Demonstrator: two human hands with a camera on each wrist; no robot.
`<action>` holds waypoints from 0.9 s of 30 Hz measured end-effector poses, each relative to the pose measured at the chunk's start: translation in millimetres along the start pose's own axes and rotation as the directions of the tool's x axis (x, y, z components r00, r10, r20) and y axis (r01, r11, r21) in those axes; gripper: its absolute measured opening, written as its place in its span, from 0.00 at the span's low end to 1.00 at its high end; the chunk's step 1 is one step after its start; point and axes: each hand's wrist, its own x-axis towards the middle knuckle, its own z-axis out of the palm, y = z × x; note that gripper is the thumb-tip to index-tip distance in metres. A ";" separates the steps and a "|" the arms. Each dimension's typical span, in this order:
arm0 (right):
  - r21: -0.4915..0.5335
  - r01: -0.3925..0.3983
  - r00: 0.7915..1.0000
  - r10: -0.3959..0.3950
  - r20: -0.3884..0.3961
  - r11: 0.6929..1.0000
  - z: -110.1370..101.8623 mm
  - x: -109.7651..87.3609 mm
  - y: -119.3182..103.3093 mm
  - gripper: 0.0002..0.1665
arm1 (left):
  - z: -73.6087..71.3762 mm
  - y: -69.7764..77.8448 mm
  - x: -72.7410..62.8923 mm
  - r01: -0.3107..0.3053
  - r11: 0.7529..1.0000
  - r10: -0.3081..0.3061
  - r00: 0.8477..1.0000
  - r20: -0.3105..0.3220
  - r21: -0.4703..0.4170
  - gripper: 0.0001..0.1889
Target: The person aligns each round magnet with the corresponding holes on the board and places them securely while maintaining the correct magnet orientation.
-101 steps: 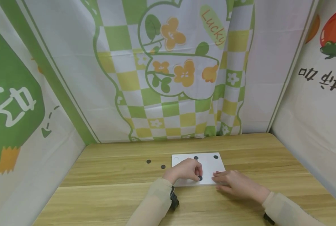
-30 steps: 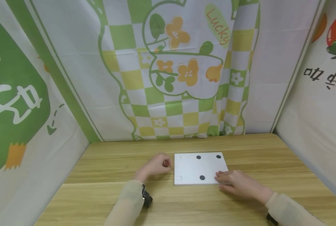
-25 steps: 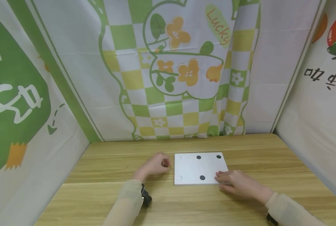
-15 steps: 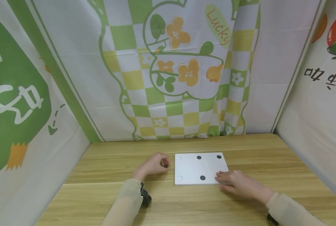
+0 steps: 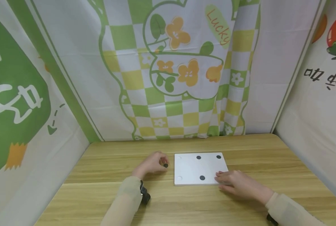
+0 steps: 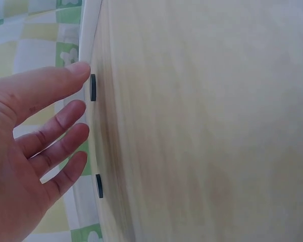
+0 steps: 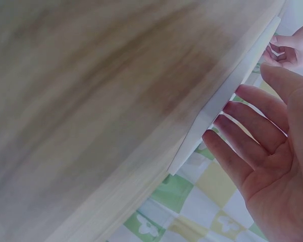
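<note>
On the table lies a white board (image 5: 187, 169) with dark round discs set in it, such as the front disc (image 5: 202, 177). Two shallow round hollows show along its left side. Just left of the board, my left hand (image 5: 151, 164) is over a loose dark disc (image 5: 165, 165), thumb and fingers apart around it. In the left wrist view that disc lies flat on the table with my thumb tip at its edge; a second loose disc (image 6: 99, 186) lies farther along. My right hand (image 5: 238, 182) rests its straight fingers on the board's front right corner, covering it.
The wooden table (image 5: 185, 207) runs back to a green-and-yellow checked curtain (image 5: 168, 113). Printed fabric walls stand at the left and right. A dark wrist camera (image 5: 145, 194) is strapped under the left sleeve.
My left hand has left the board's front disc and moved left to the loose disc on the table. Lately its fingers have shifted slightly, showing more of the disc. My right hand stays put.
</note>
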 end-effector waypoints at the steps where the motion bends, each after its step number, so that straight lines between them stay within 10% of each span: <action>1: -0.002 0.001 1.000 -0.001 -0.004 1.000 0.0 -0.1 0.2 0.18 | 0.1 -0.5 0.9 -0.004 1.000 0.004 1.000 0.002 0.003 0.12; 27: 0.003 0.013 1.000 -0.013 -0.010 1.000 -0.3 0.5 0.9 0.18 | -0.1 -15.8 8.0 0.106 0.987 -0.107 0.994 -0.002 -0.120 0.10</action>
